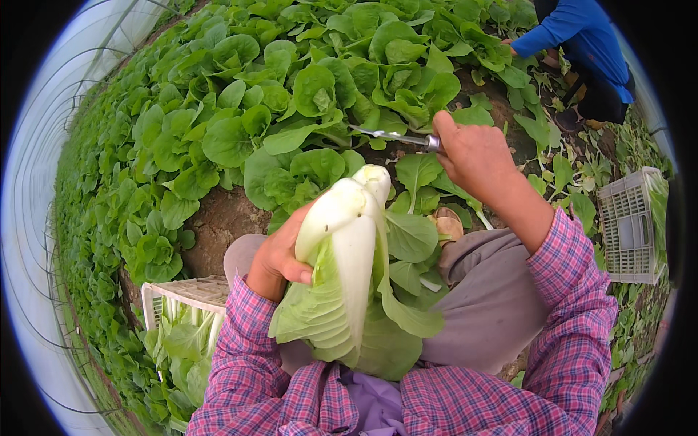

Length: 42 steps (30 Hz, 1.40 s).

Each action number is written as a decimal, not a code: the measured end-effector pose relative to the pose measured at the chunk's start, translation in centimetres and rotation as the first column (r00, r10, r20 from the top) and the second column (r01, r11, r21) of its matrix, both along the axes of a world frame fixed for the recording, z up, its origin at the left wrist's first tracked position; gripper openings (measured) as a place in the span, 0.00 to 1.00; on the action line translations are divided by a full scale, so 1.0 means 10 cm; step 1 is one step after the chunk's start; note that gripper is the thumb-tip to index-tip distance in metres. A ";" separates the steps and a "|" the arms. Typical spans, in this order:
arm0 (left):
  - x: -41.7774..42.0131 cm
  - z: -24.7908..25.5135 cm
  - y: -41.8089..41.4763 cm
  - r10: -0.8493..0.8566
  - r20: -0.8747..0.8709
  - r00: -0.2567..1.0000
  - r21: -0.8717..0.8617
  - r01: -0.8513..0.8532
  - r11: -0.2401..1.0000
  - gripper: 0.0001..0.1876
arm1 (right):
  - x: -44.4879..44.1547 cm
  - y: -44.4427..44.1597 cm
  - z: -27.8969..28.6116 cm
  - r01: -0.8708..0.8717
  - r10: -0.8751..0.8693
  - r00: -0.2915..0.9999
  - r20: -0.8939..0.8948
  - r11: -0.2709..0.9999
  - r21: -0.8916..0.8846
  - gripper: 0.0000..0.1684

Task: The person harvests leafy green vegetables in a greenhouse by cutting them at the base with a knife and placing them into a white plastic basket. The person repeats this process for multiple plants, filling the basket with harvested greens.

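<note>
My left hand [283, 245] grips a head of leafy cabbage [351, 261] from the left. Its pale cut base points up and away from me, and its green leaves hang down over my lap. A second pale base shows right behind the first. My right hand [474, 152] is closed around the handle of a knife [392, 136], mostly hidden in the fist. The narrow metal blade points left, above and beyond the cabbage, not touching it. Rows of green leafy plants [313, 90] grow in soil in front of me.
A plastic crate [218, 291] holding cut greens stands at lower left, another crate [627, 229] with greens at right. A person in blue [583, 43] crouches at upper right. Loose leaves lie around them. A greenhouse wall [43, 163] curves along the left.
</note>
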<state>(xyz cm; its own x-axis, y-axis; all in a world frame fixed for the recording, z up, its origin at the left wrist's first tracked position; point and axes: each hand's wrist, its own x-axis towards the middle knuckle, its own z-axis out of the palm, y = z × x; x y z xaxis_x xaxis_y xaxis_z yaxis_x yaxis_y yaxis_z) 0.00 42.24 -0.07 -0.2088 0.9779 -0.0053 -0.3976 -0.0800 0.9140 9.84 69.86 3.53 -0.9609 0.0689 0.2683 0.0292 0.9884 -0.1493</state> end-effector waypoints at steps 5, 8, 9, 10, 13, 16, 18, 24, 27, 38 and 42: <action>-0.09 -0.12 0.04 0.099 0.394 0.914 0.204 -0.192 0.960 0.52 | -0.04 0.40 -0.10 0.227 -0.253 0.967 -0.005 0.876 -0.425 0.13; -0.14 -0.09 0.11 0.073 0.588 0.805 0.319 -0.315 0.894 0.50 | -0.05 0.35 -0.06 0.211 -0.194 0.977 0.094 0.780 -0.589 0.11; -0.15 -0.07 0.14 0.053 0.619 0.784 0.348 -0.333 0.876 0.49 | -0.06 0.30 -0.02 0.209 -0.168 0.978 0.125 0.743 -0.636 0.10; -0.14 -0.06 0.16 0.038 0.639 0.768 0.367 -0.348 0.863 0.49 | -0.06 0.25 0.02 0.238 -0.162 0.971 0.174 0.619 -0.749 0.09; -0.10 -0.08 0.17 0.029 0.667 0.745 0.372 -0.366 0.853 0.46 | -0.07 0.06 0.17 0.161 -0.056 0.987 0.152 0.407 -0.899 0.12; -0.07 -0.16 0.13 0.072 0.668 0.741 0.303 -0.358 0.883 0.44 | -0.07 -0.19 0.27 0.041 0.160 0.984 0.075 0.203 -0.978 0.16; -0.08 -0.23 0.07 0.191 0.631 0.752 0.162 -0.369 0.915 0.43 | -0.11 -0.38 0.27 -0.006 0.240 0.970 0.027 0.136 -0.991 0.18; -0.10 -0.26 0.04 0.285 0.504 0.815 -0.099 -0.273 0.957 0.43 | -0.27 -0.61 0.27 -0.045 0.220 0.975 -0.018 0.116 -0.992 0.24; -0.07 -0.13 0.08 0.336 0.274 0.901 -0.180 -0.295 0.938 0.46 | -0.30 -0.58 0.32 0.008 0.233 0.972 0.041 0.141 -0.990 0.21; -0.08 0.05 0.14 0.061 0.143 0.988 -0.061 -0.053 0.997 0.45 | -0.08 0.32 0.25 -0.105 0.201 0.970 -0.135 -0.149 -0.983 0.18; -0.21 0.57 -0.33 0.359 -0.011 0.933 0.236 -0.347 0.908 0.39 | -0.16 0.84 -0.19 0.179 -0.089 0.984 0.156 0.516 -0.837 0.21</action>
